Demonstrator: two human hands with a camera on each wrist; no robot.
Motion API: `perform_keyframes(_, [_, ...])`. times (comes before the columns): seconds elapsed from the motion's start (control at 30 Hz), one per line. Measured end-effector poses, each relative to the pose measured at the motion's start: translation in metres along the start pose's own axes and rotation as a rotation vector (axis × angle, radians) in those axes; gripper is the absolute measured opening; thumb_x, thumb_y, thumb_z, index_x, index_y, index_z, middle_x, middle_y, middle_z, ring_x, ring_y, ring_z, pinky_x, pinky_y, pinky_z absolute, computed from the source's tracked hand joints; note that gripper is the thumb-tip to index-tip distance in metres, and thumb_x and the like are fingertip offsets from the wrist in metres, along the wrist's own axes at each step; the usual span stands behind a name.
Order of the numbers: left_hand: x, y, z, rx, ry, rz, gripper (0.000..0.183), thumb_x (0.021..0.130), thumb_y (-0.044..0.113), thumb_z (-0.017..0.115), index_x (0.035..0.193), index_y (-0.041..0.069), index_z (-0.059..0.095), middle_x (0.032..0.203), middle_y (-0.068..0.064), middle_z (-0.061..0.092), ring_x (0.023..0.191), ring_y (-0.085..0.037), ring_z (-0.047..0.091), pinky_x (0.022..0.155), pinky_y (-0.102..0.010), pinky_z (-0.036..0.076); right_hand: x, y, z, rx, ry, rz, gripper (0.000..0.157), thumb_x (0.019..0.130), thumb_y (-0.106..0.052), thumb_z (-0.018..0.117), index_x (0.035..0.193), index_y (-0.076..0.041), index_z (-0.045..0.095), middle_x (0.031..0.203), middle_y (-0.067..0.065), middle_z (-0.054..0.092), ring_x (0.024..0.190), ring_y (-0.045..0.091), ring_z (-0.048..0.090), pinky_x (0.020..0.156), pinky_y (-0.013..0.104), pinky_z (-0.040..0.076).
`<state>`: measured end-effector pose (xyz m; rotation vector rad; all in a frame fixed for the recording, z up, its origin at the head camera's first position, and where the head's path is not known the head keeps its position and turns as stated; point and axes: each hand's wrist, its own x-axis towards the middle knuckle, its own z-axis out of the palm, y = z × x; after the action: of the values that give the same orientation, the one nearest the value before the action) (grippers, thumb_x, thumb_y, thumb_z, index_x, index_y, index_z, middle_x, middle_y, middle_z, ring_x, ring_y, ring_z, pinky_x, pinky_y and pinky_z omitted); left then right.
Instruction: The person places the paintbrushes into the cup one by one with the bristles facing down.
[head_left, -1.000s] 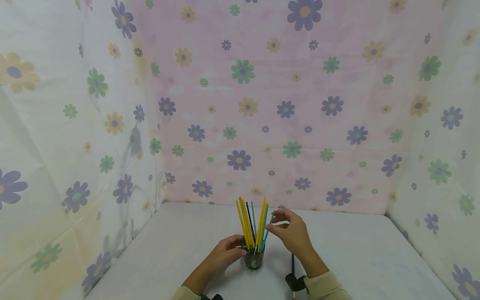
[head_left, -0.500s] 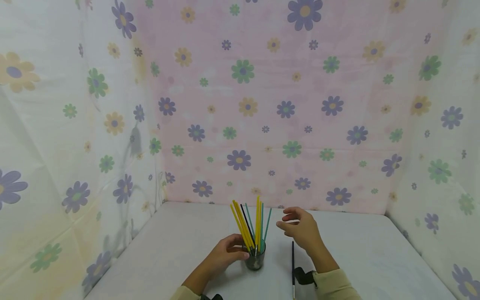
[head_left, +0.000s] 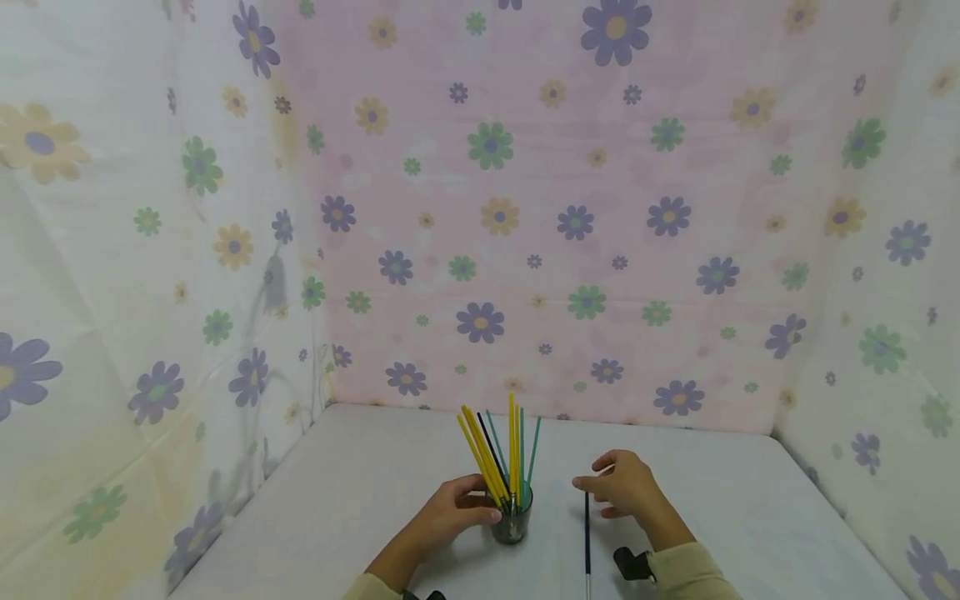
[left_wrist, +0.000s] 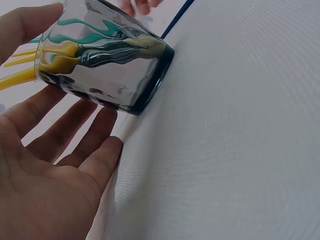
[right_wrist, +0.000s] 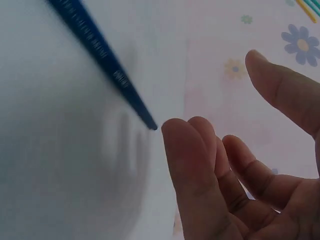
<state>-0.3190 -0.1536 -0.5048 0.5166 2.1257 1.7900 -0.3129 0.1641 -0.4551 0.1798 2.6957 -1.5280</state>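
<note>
My left hand (head_left: 454, 510) holds a smoky clear glass (head_left: 511, 528), thumb at the near side of its rim and fingers behind. In the left wrist view the thumb lies on one side of the glass (left_wrist: 100, 62) and the fingers against the other. Several thin-handled paintbrushes lean in it, with yellow handles (head_left: 476, 446), teal handles (head_left: 533, 454) and one dark handle. My right hand (head_left: 632, 486) is empty, its fingers loosely bent. Just beneath it, a dark blue paintbrush (head_left: 587, 537) lies on the table; in the right wrist view the tip of its handle (right_wrist: 107, 62) is beside the fingertips.
A white cloth covers the table (head_left: 390, 450). Flower-printed fabric (head_left: 420, 250) hangs behind and on both sides. Dark wrist mounts (head_left: 633, 564) sit near the beige sleeves (head_left: 690, 575).
The right hand has let go of a teal-handled brush in the glass and moved right and down to the blue paintbrush. The brushes have spread and leaned; the left hand stays at the glass.
</note>
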Motion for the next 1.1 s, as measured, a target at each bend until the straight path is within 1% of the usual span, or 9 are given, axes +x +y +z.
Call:
perform_keyframes(0.13, [0.000, 0.001, 0.000, 0.003, -0.003, 0.001, 0.055, 0.092, 0.029, 0.079, 0.140, 0.010, 0.060, 0.139, -0.007, 0.065, 0.127, -0.025, 0.063, 0.109, -0.050, 0.051, 0.000, 0.007, -0.002, -0.141, -0.032, 0.041, 0.059, 0.076, -0.035, 0.093, 0.108, 0.003, 0.061, 0.091, 0.014, 0.069, 0.073, 0.022, 0.070, 0.057, 0.036, 0.062])
perform_keyframes(0.23, [0.000, 0.001, 0.000, 0.015, -0.003, 0.006, 0.054, 0.092, 0.029, 0.079, 0.139, 0.009, 0.060, 0.136, -0.006, 0.066, 0.126, -0.025, 0.063, 0.109, -0.048, 0.051, 0.000, 0.010, -0.001, -0.232, -0.050, 0.044, 0.055, 0.074, -0.037, 0.094, 0.098, -0.001, 0.061, 0.082, 0.012, 0.067, 0.067, 0.022, 0.067, 0.055, 0.033, 0.060])
perform_keyframes(0.37, [0.000, 0.001, 0.001, 0.026, -0.003, 0.010, 0.053, 0.093, 0.029, 0.078, 0.138, 0.010, 0.060, 0.133, -0.004, 0.067, 0.124, -0.024, 0.064, 0.108, -0.048, 0.052, 0.001, 0.012, 0.002, -0.299, -0.060, 0.036, 0.052, 0.073, -0.038, 0.094, 0.092, -0.003, 0.061, 0.076, 0.011, 0.066, 0.061, 0.021, 0.065, 0.052, 0.031, 0.057])
perform_keyframes(0.63, [0.000, 0.003, 0.004, 0.035, 0.005, 0.005, 0.053, 0.092, 0.030, 0.079, 0.137, 0.010, 0.061, 0.134, -0.004, 0.067, 0.124, -0.024, 0.064, 0.109, -0.049, 0.051, 0.002, 0.015, 0.012, -0.323, -0.066, 0.037, 0.049, 0.073, -0.032, 0.096, 0.091, -0.002, 0.061, 0.074, 0.010, 0.064, 0.059, 0.018, 0.065, 0.050, 0.027, 0.056])
perform_keyframes(0.8, [-0.001, 0.004, 0.004, 0.048, 0.002, 0.008, 0.052, 0.093, 0.031, 0.078, 0.137, 0.011, 0.061, 0.133, -0.004, 0.068, 0.124, -0.024, 0.064, 0.109, -0.049, 0.051, 0.000, 0.013, 0.017, -0.318, -0.068, 0.037, 0.046, 0.070, -0.017, 0.097, 0.091, -0.002, 0.058, 0.074, 0.011, 0.063, 0.058, 0.018, 0.065, 0.050, 0.027, 0.056])
perform_keyframes(0.97, [0.000, 0.003, 0.004, 0.055, -0.001, 0.008, 0.052, 0.093, 0.031, 0.078, 0.138, 0.011, 0.061, 0.132, -0.004, 0.069, 0.123, -0.023, 0.065, 0.107, -0.047, 0.053, -0.002, 0.012, 0.016, -0.274, -0.090, 0.040, 0.044, 0.071, -0.005, 0.094, 0.093, 0.001, 0.056, 0.076, 0.013, 0.064, 0.059, 0.019, 0.068, 0.051, 0.029, 0.058])
perform_keyframes(1.1, [0.000, 0.001, 0.003, 0.059, 0.000, 0.003, 0.053, 0.093, 0.031, 0.078, 0.138, 0.011, 0.060, 0.133, -0.004, 0.069, 0.122, -0.023, 0.065, 0.107, -0.047, 0.053, -0.002, 0.014, 0.013, -0.226, -0.109, 0.045, 0.042, 0.072, -0.001, 0.092, 0.094, 0.001, 0.055, 0.077, 0.014, 0.066, 0.061, 0.021, 0.069, 0.053, 0.032, 0.060])
